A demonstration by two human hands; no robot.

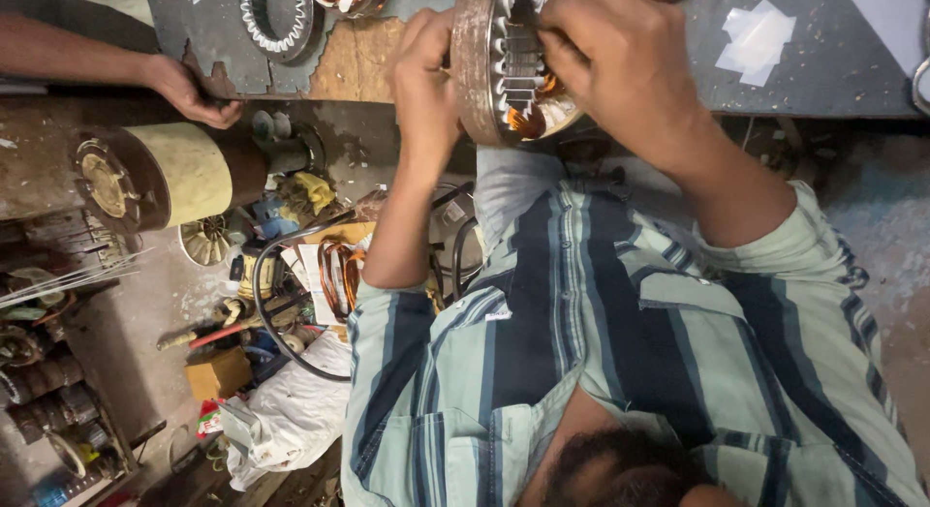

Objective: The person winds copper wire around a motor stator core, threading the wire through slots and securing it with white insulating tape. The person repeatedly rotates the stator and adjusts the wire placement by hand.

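A round, rusty motor stator with slotted steel teeth and copper windings stands on edge at the near edge of the workbench. My left hand grips its outer rim from the left side. My right hand lies over the top right of the stator, fingers curled onto the teeth and slots. Both forearms come out of my striped shirt's short sleeves. What the right fingertips pinch is hidden.
Another person's hand rests on the bench's torn left edge. On the bench lie a second toothed ring and white paper pieces. The floor below holds a large cylindrical motor body, copper wire coils, a black cable loop, a white bag and a cardboard box.
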